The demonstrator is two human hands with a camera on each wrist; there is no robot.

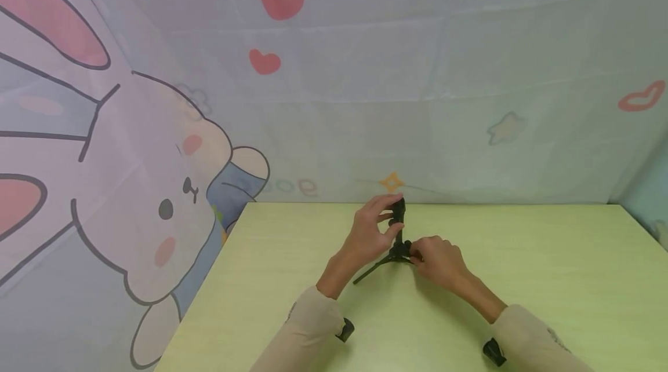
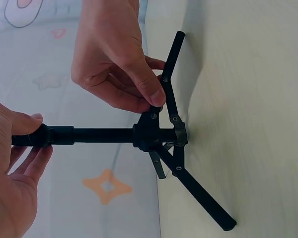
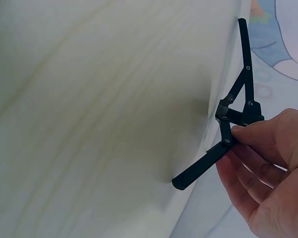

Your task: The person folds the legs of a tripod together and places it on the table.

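A small black tripod (image 1: pixel 400 237) stands on the table with its legs spread and its centre column upright. My left hand (image 1: pixel 368 232) holds the top of the column between thumb and fingers; the left wrist view shows the column (image 2: pixel 104 135) running from that grip down to the leg hub. Low on the tripod, my right hand (image 1: pixel 439 261) pinches one leg near its hinge. In the right wrist view, the thumb and fingers of the right hand (image 3: pixel 268 168) close around that leg (image 3: pixel 201 166), while another leg (image 3: pixel 245 47) reaches away from the hub.
The light yellow-green table (image 1: pixel 261 291) ends at a fabric backdrop (image 1: pixel 365 128) printed with hearts and a large rabbit (image 1: pixel 141 186). Black wrist-worn pieces show at the left sleeve (image 1: pixel 345 330) and the right sleeve (image 1: pixel 493 352).
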